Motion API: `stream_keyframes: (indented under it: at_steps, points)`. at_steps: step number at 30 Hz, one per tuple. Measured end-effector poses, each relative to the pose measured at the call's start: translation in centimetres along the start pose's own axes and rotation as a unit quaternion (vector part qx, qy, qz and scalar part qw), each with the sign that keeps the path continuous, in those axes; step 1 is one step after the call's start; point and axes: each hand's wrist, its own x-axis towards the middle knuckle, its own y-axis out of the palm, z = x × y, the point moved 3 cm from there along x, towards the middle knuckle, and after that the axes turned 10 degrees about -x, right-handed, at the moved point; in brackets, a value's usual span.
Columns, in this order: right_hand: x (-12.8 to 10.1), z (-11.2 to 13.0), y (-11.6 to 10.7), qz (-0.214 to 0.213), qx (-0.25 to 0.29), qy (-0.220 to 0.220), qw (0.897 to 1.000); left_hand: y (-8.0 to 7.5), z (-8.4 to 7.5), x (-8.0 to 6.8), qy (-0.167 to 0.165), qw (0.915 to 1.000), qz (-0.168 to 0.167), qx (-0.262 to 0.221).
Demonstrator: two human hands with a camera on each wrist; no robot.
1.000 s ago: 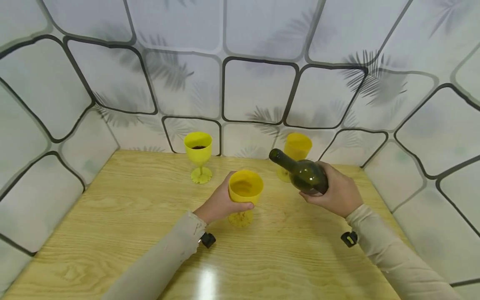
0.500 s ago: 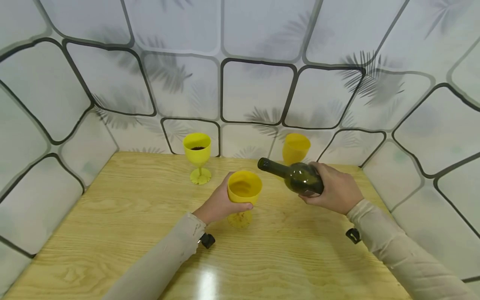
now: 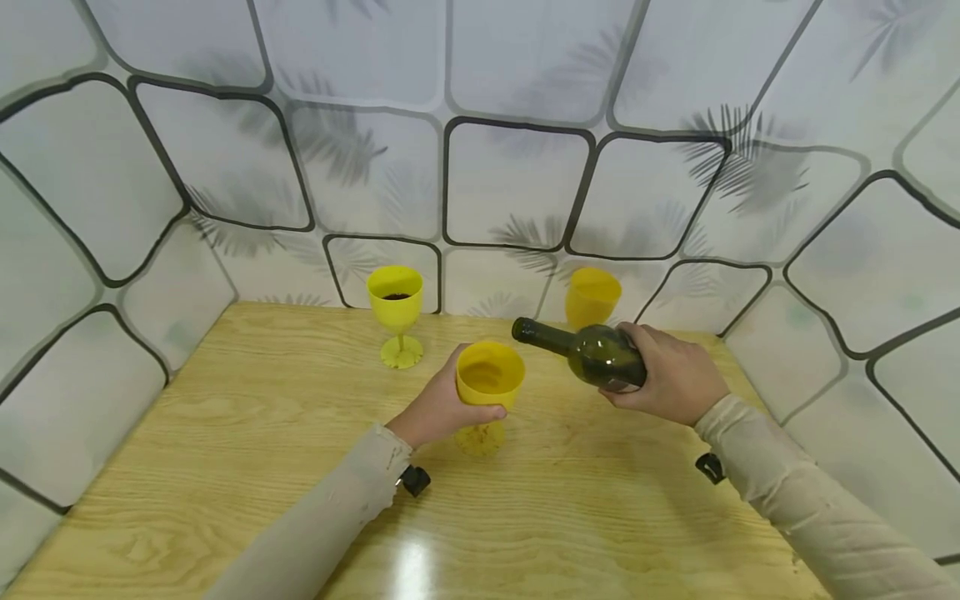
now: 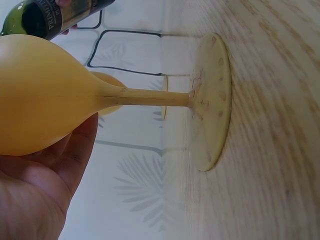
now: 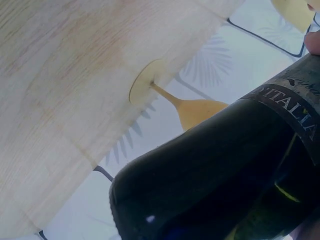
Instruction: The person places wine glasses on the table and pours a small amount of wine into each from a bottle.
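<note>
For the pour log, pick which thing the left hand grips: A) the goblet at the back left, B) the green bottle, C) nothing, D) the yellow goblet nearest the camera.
D: the left hand curls round the bowl of the near yellow goblet, while the right hand holds the green bottle.

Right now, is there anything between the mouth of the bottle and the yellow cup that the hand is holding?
Nothing visible. The bottle, gripped by the right hand, is tilted with its mouth just right of the held goblet's open rim. The left hand holds that goblet by the bowl, below the rim. The other two goblets stand farther back.
</note>
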Motion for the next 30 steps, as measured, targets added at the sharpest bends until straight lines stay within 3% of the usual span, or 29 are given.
stream_keyframes:
  at_steps: [13,30]
  points:
    - [0.4,0.1,-0.7,0.018,-0.025,-0.031,0.999,-0.2,0.1,-0.1,-0.006,0.9999,-0.009,-0.001]
    - [0.7,-0.1,-1.7,0.003,-0.064,-0.062,0.996,0.1,0.0,0.0,-0.009,0.9999,-0.01,0.008]
